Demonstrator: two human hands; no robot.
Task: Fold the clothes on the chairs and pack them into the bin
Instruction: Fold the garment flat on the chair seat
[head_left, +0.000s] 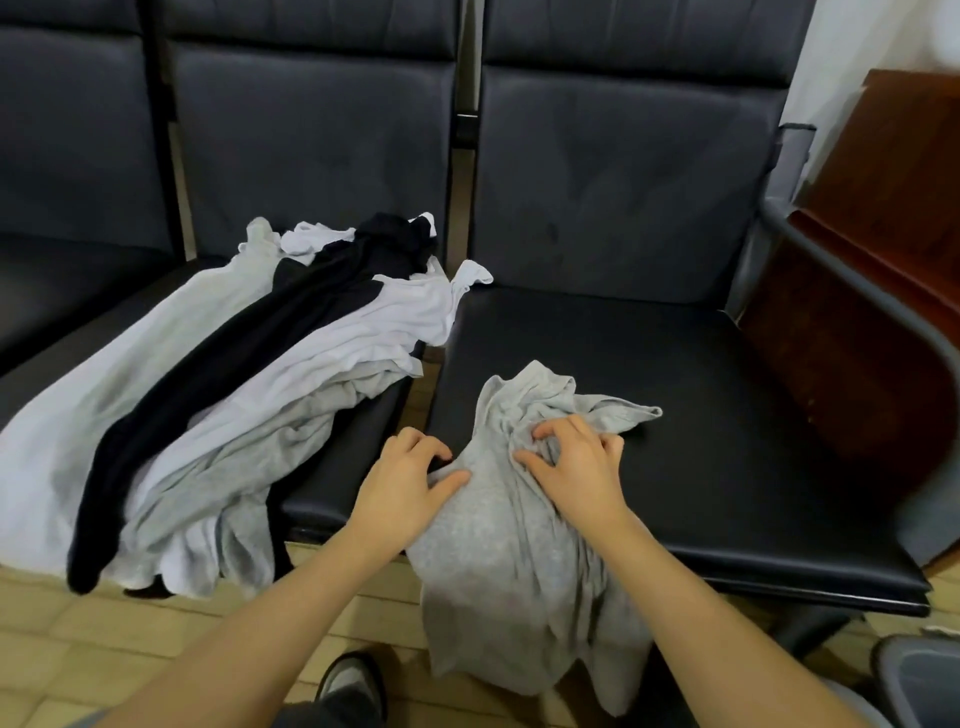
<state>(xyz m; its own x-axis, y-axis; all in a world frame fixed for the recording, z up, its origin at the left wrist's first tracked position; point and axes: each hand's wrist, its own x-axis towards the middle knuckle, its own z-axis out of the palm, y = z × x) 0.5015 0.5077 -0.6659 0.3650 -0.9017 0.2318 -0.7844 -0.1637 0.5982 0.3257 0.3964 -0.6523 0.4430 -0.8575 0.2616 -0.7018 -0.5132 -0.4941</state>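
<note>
**Grey shirt bunched under both hands at the seat edge**

The right hand (576, 467) claws into the grey shirt (519, 519), fingers curled and gathering a knot of fabric just right of frame centre. The left hand (410, 478) pinches the shirt's left edge between thumb and curled fingers. The shirt's long axis runs from the upper middle of the black seat (727, 415) down toward the lower edge of the frame, its lower half hanging off the seat front over the tiled floor (104, 639). To fold it, it likely needs spreading sideways first. The knit looks soft, thin and heavily creased. At centre left lies a pile of clothes (234, 389), white, grey and black, draped limp over the neighbouring seat. A bin (914, 686) rim shows at lower right, nearer the right hand.
</note>
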